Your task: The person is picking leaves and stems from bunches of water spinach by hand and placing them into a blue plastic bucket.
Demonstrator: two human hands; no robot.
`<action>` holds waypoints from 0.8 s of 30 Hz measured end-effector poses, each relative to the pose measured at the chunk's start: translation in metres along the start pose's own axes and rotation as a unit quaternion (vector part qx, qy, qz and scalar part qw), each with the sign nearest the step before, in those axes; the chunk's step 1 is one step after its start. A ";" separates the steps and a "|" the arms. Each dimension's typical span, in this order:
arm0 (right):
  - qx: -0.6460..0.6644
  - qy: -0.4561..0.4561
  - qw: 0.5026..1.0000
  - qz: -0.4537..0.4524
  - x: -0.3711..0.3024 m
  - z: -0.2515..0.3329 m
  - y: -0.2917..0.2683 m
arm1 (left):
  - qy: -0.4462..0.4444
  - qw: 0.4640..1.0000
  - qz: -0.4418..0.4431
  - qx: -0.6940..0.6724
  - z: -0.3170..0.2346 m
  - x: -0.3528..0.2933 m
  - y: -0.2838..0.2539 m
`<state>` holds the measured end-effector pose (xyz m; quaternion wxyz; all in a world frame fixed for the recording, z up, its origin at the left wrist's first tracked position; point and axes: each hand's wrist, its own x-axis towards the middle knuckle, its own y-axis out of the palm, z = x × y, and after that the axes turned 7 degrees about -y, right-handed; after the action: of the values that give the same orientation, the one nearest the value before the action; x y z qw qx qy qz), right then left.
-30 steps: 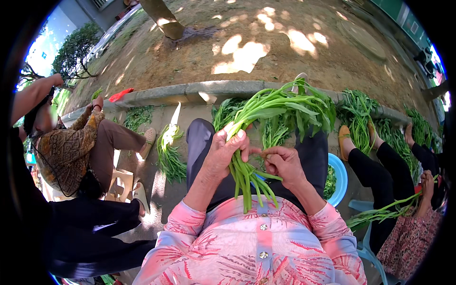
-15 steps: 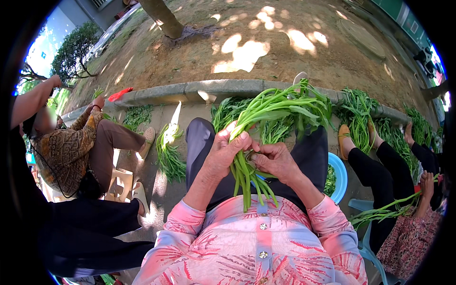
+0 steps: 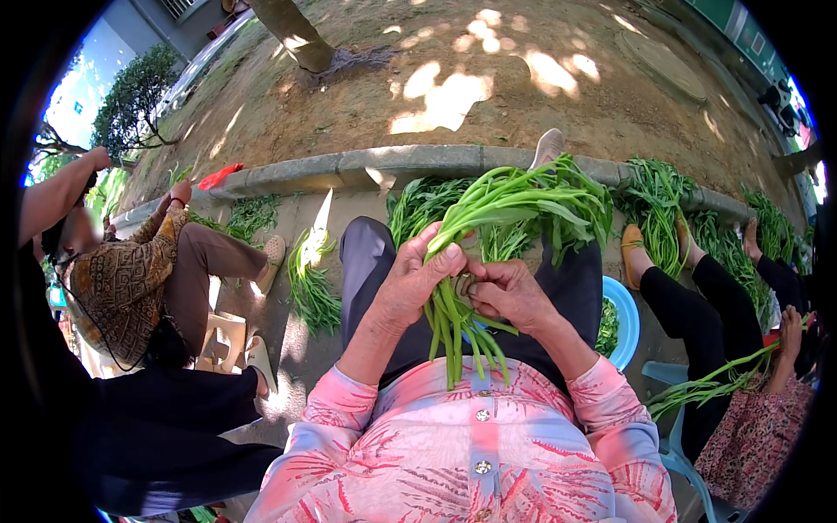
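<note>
**Two hands meet over the lap**

Both forearms, in pink patterned sleeves pushed back from the wrists, rise from the lower edge and converge at the centre. The left hand [image 3: 417, 281] is curled into a firm closed grip, thumb wrapped across the front and knuckles turned upward. The right hand [image 3: 514, 295] sits just beside it, touching, fingers bent inward and pinched together, its wrist angled down toward the body.
</note>
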<state>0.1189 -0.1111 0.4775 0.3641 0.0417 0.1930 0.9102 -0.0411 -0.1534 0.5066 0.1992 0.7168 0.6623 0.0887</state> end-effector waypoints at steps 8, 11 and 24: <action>-0.036 0.026 0.998 0.038 -0.005 0.003 -0.004 | 0.001 1.000 0.001 0.012 0.003 0.003 -0.003; -0.074 0.011 0.995 0.061 -0.004 0.005 -0.005 | 0.004 1.000 0.006 0.008 0.002 0.002 -0.002; 0.114 0.063 0.978 -0.161 0.001 -0.010 -0.004 | 0.013 1.000 0.005 -0.021 0.007 0.004 -0.001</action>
<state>0.1191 -0.1110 0.4663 0.4860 -0.0065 0.3223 0.8123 -0.0388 -0.1509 0.4999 0.2048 0.7145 0.6594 0.1130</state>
